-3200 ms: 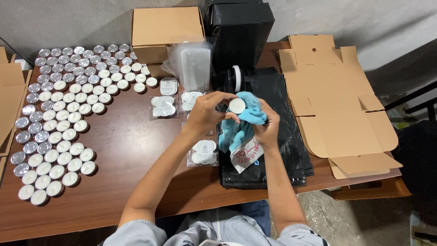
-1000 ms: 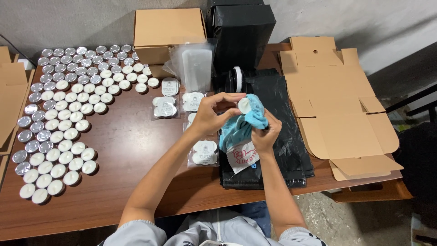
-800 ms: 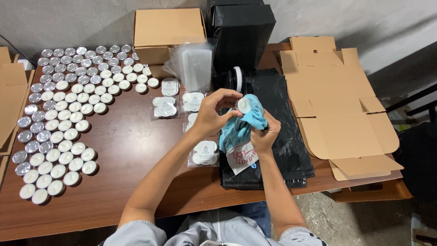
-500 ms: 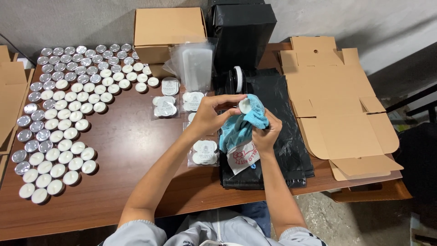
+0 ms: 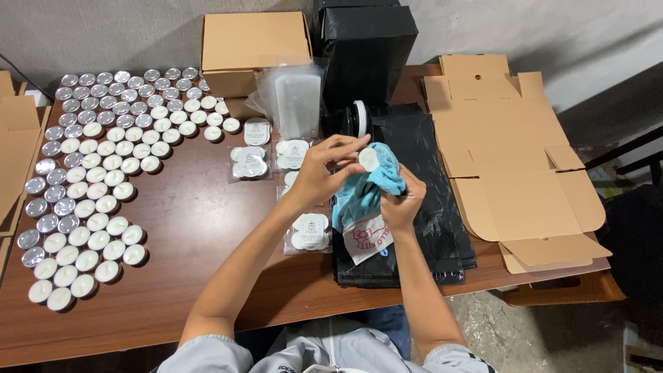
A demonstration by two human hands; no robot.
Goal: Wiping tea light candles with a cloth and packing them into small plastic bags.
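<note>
Head camera view, looking down on a brown wooden table (image 5: pixel 193 228); every place below is given relative to that table. Above its middle, the person's left hand (image 5: pixel 319 173) is curled, with thumb and fingertips pinching a small white tealight candle (image 5: pixel 368 159) by its edge. The right hand (image 5: pixel 403 202) is closed around a blue cloth (image 5: pixel 366 190), which is bunched up against the candle and hangs down with a white printed patch at its lower end. Both hands are raised just over a stack of black plastic bags (image 5: pixel 421 207) lying on the table's right-centre.

On the left half of the table, many tealight candles in silver cups (image 5: pixel 90 186) stand in close rows, running from the near left edge up to the far side. In the table's centre, beside the left hand, lie several small clear packets of tealights (image 5: pixel 309 231). At the far edge sits a closed brown cardboard box (image 5: pixel 254 48), with a clear plastic bag (image 5: pixel 293 103) leaning in front of it and a tall black bag (image 5: pixel 366 48) next to it. Flattened cardboard box blanks (image 5: pixel 511 159) cover the right end of the table.
</note>
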